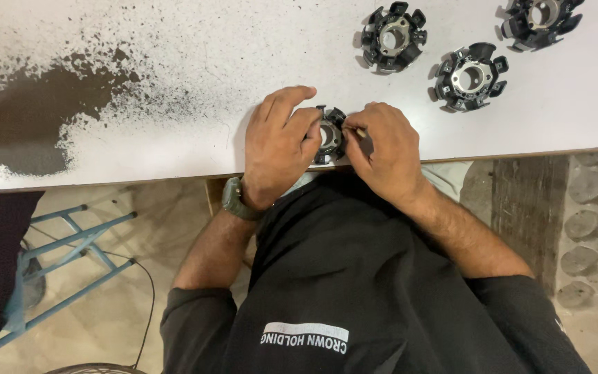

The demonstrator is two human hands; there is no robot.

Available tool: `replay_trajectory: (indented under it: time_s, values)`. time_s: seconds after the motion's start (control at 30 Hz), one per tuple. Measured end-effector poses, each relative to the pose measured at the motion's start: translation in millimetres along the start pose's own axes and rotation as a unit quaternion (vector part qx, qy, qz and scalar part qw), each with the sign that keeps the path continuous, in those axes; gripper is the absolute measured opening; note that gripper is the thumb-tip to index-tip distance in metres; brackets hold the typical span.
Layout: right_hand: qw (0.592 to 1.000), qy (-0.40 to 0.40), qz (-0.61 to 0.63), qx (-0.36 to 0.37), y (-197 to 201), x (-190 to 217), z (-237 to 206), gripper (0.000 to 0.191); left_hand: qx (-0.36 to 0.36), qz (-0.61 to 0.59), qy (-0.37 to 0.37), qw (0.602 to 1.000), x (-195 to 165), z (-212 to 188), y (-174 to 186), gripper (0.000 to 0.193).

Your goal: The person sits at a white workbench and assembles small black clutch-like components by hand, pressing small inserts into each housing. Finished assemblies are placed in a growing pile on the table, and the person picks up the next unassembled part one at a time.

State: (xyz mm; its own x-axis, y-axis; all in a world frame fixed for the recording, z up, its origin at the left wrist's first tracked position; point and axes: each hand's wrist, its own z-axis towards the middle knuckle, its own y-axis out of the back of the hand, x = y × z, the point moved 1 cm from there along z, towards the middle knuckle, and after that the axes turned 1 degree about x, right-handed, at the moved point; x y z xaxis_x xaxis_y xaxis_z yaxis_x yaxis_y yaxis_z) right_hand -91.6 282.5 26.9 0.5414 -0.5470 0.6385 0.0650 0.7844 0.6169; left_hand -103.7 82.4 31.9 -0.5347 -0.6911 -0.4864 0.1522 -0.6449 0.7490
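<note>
A small black stator core [330, 136] with a metal ring centre lies on the white table [195, 76] near its front edge. My left hand [279, 149], with a watch at its wrist, grips the core's left side with thumb and fingers. On the core's right side, my right hand [383, 151] pinches a thin pale pin-like piece [360, 130] between its fingertips. Both hands cover much of the core.
Three more black stator cores [394, 36] [470, 76] [540, 17] lie at the back right. A worn dark patch [29, 118] marks the table's left part. Below the edge stands a blue metal frame [70, 242]; a black cable [148, 298] runs over the floor.
</note>
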Motion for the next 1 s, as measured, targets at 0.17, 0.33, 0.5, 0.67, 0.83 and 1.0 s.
replay_trajectory:
  time_s: [0.17, 0.33, 0.5, 0.67, 0.83, 1.0]
  values:
    - [1.000, 0.013, -0.023, -0.002, -1.3, 0.3, 2.7, 0.028, 0.032, 0.042, -0.044, 0.998, 3.1, 2.5, 9.8, 0.014]
    - [1.000, 0.020, -0.017, -0.006, -2.5, -0.2, 0.7, 0.026, 0.071, -0.030, -0.009, 0.997, -3.5, -3.9, 5.0, 0.017]
    - [0.999, 0.042, -0.009, -0.015, -6.6, 4.0, -9.6, 0.028, 0.028, -0.054, 0.046, 0.997, -2.1, -10.7, -1.2, 0.017]
    - [0.998, 0.046, -0.033, -0.012, -12.1, 3.8, -11.5, 0.031, 0.012, -0.066, 0.063, 0.996, -3.9, -12.2, -1.4, 0.015]
    - [0.998, 0.053, -0.036, -0.013, -13.8, 2.1, -8.2, 0.032, 0.007, -0.075, 0.064, 0.995, -6.3, -11.7, 0.0, 0.010]
    - [0.997, 0.072, -0.037, -0.018, -14.3, 1.6, -10.1, 0.033, 0.011, -0.074, 0.064, 0.995, -3.8, -15.6, 0.2, 0.013]
